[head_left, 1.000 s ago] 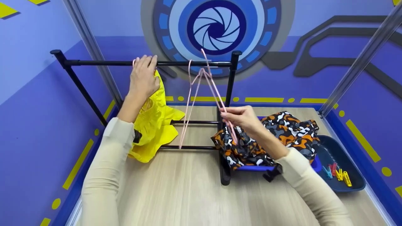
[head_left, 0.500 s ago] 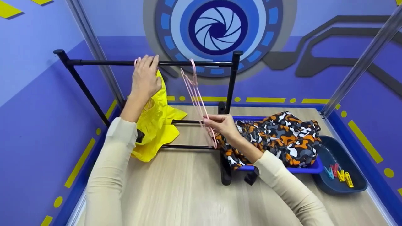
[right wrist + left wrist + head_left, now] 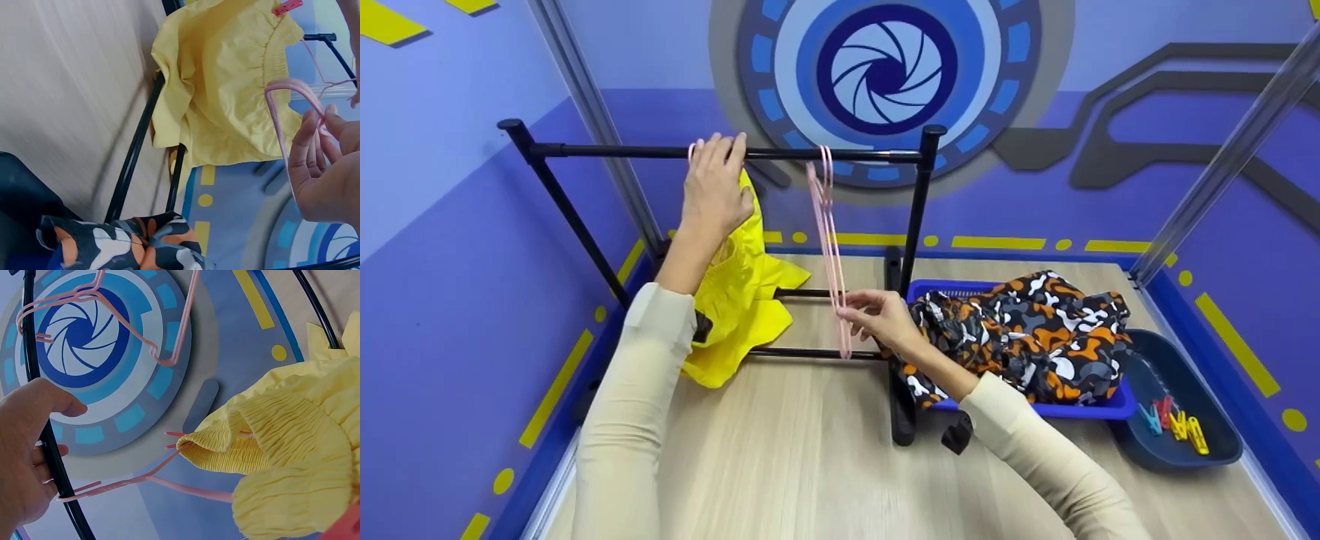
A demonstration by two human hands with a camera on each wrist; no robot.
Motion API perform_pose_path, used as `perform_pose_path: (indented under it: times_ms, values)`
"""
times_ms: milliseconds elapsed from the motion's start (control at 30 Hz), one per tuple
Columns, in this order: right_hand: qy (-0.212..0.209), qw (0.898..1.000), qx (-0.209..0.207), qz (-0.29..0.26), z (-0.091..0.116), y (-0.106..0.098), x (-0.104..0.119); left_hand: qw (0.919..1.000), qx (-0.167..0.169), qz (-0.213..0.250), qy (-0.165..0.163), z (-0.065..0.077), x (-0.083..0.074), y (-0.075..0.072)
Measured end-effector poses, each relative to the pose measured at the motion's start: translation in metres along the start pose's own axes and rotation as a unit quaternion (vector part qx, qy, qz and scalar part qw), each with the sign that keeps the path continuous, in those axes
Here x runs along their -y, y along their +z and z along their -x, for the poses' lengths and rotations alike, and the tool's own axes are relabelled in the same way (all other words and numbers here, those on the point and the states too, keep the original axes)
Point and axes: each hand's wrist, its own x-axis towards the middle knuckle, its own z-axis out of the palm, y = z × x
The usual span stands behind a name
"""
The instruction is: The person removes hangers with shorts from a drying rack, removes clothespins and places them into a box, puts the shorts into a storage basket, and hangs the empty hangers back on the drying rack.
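My left hand [image 3: 712, 187] holds the black top rail [image 3: 615, 152] of a clothes rack, its fingers curled round the bar in the left wrist view. Beside it hangs a yellow garment [image 3: 735, 300] with a gathered elastic waist, on a pink hanger [image 3: 135, 481]. A red clothes peg [image 3: 288, 7] sits at its waist in the right wrist view. Further right along the rail, pink wire hangers [image 3: 829, 240] hang close together. My right hand [image 3: 881, 319] pinches their lower part between thumb and fingers.
Right of the rack, a blue basket [image 3: 1080, 410] bears a black, orange and white camouflage-patterned garment [image 3: 1035, 337]. A dark tray [image 3: 1215, 420] with several coloured clothes pegs [image 3: 1177, 425] stands beside it. The rack's black foot [image 3: 902, 412] stands near the basket's left edge.
My right hand has moved left and down with a pink hanger, whose hook has come onto the rail beside the other one. The left hand stays on the rail.
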Motion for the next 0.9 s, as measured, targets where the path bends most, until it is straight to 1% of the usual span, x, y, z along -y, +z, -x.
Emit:
perform_pose_path:
  times_ms: [133,267,367,433,500,533,567,600,633,667,700,733,767,800,833,867,900]
  values:
    - [0.008,1.0,0.012,0.019,0.006,-0.001,-0.005,1.0,0.0,0.004,0.0,0.001,-0.003,0.002]
    - [0.014,0.998,0.034,0.042,0.015,-0.015,0.0,1.0,-0.004,-0.003,0.002,0.001,-0.003,0.001]
    - [0.019,0.997,0.045,0.062,0.023,-0.036,0.003,0.9996,0.005,-0.027,-0.002,0.002,-0.003,0.001]
    - [0.02,0.996,0.041,0.081,0.029,-0.055,0.002,0.9986,0.012,-0.05,-0.012,0.003,-0.006,0.002]
    - [0.03,0.994,0.029,0.097,0.036,-0.078,0.001,0.9972,0.009,-0.068,-0.029,0.005,-0.013,0.003]
    - [0.037,0.994,0.019,0.103,0.039,-0.09,0.0,0.9962,-0.015,-0.077,-0.037,0.007,-0.017,0.005]
    - [0.047,0.993,0.009,0.106,0.043,-0.102,-0.001,0.9935,-0.053,-0.093,-0.038,0.01,-0.023,0.007]
    - [0.056,0.993,-0.003,0.108,0.046,-0.115,-0.002,0.9885,-0.1,-0.109,-0.032,0.014,-0.03,0.01]
    - [0.065,0.992,-0.015,0.109,0.05,-0.128,-0.004,0.9805,-0.155,-0.12,-0.02,0.018,-0.038,0.013]
    - [0.075,0.991,-0.029,0.108,0.053,-0.141,-0.005,0.9685,-0.214,-0.128,-0.003,0.023,-0.047,0.016]
    - [0.079,0.99,-0.044,0.109,0.056,-0.153,-0.006,0.953,-0.27,-0.135,0.019,0.028,-0.057,0.02]
    - [0.082,0.988,-0.06,0.113,0.059,-0.166,-0.009,0.9359,-0.32,-0.14,0.045,0.032,-0.068,0.024]
    - [0.081,0.986,-0.077,0.121,0.061,-0.177,-0.012,0.9232,-0.35,-0.143,0.071,0.037,-0.079,0.027]
    - [0.08,0.984,-0.096,0.129,0.063,-0.188,-0.015,0.9173,-0.362,-0.137,0.095,0.042,-0.091,0.031]
    - [0.078,0.98,-0.112,0.143,0.065,-0.198,-0.02,0.9163,-0.362,-0.128,0.113,0.046,-0.103,0.035]
    - [0.075,0.976,-0.127,0.161,0.068,-0.206,-0.024,0.9212,-0.349,-0.12,0.122,0.051,-0.116,0.039]
    - [0.072,0.97,-0.137,0.186,0.07,-0.213,-0.03,0.9315,-0.322,-0.111,0.127,0.056,-0.128,0.043]
